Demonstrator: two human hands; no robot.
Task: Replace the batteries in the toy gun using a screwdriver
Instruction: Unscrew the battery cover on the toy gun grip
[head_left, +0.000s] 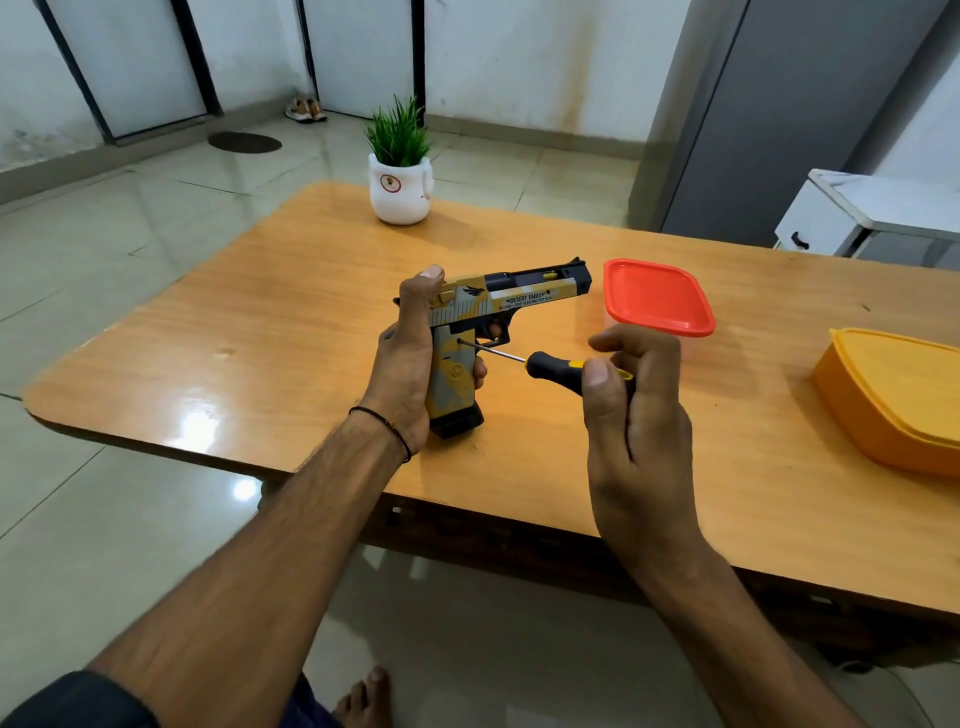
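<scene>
A yellow, grey and black toy gun (511, 296) stands upright above the wooden table (291, 322), barrel pointing right. My left hand (408, 364) grips it around the back of the handle, thumb up by the slide. My right hand (631, 410) holds a screwdriver (556, 366) with a black and yellow handle. Its thin metal shaft runs left and its tip sits in a hole at the top of the gun's grip. No batteries are visible.
A container with a red lid (657, 296) stands just right of the gun's muzzle. An orange-yellow lidded box (898, 395) lies at the table's right edge. A white pot with a green plant (399, 189) sits at the far edge.
</scene>
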